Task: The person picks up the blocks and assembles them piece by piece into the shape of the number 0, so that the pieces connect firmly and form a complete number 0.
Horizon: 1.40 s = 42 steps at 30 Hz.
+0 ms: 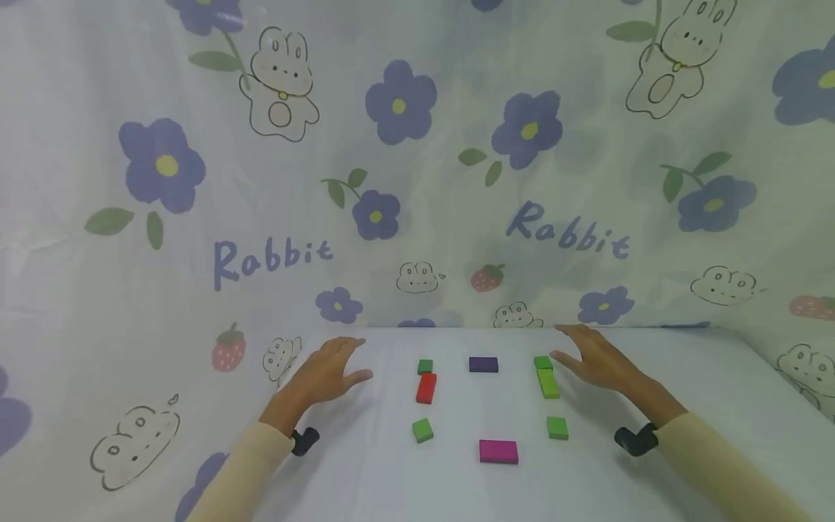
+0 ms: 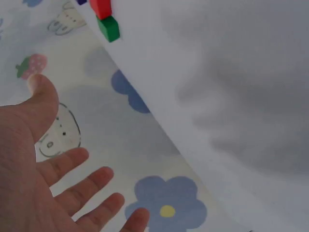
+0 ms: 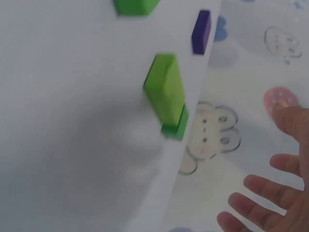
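Both hands hover over the white table, fingers spread and holding nothing. My left hand (image 1: 326, 371) is left of a red block (image 1: 426, 388) and the dark green block (image 1: 425, 367) behind it. Closest to my right hand (image 1: 599, 360) are a lime green block (image 1: 548, 383) and a small green block (image 1: 543, 362) touching its far end. At the back middle lies a purple block (image 1: 483, 365). Nearer the front are a magenta block (image 1: 499, 452), a green block (image 1: 422, 430) on the left and another green block (image 1: 557, 428) on the right.
A white cloth printed with flowers and rabbits (image 1: 417, 279) hangs behind the table (image 1: 457, 493) and along its sides. Dark wrist straps (image 1: 305, 441) show at both sleeve cuffs.
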### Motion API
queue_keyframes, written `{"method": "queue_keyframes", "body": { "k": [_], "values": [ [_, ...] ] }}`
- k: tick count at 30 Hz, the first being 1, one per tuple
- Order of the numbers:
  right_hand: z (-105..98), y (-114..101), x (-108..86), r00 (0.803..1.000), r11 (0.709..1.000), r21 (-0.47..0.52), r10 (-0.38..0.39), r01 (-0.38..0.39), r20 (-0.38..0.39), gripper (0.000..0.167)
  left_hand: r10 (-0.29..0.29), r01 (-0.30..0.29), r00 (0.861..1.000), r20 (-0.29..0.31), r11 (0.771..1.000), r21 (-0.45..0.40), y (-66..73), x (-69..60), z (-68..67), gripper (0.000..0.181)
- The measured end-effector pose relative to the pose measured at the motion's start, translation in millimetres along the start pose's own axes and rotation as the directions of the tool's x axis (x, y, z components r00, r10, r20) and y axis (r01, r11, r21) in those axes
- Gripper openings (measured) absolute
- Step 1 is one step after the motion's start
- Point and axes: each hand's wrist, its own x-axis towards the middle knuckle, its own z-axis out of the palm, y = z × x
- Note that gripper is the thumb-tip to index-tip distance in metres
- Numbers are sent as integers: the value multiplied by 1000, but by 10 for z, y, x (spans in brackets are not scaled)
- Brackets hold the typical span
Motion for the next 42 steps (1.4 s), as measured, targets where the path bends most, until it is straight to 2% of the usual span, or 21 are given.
{"method": "queue_keyframes", "body": {
  "k": [5,12,17,21,27,31,33,38,42],
  "values": [
    [37,-199,-74,1000,998,56,-9,8,8,50,9,-5,999,44,996,-92,121,-82,84,58],
    [74,-462,-173,995,986,162,-44,29,89,42,-14,33,996,84,972,-232,304,-213,218,43],
    [89,-641,-248,987,976,212,-76,45,140,32,34,-4,995,95,954,-301,461,-204,292,40],
    [166,-765,-312,965,964,258,-127,66,229,29,64,-17,989,134,945,-327,566,-226,361,36],
    [328,-870,-425,926,944,324,-173,59,337,29,96,-23,978,186,933,-359,696,-291,475,35],
    [427,-926,-479,908,939,337,-204,74,367,30,81,4,977,197,918,-397,737,-308,557,36],
    [466,-953,-503,900,940,333,-203,68,386,36,66,27,977,203,907,-421,746,-318,587,40],
    [534,-993,-568,889,947,310,-214,87,405,46,30,80,975,221,877,-474,767,-366,669,53],
    [583,-994,-605,894,949,292,-230,119,384,43,33,76,979,202,858,-508,797,-395,745,55]
  ]
}}
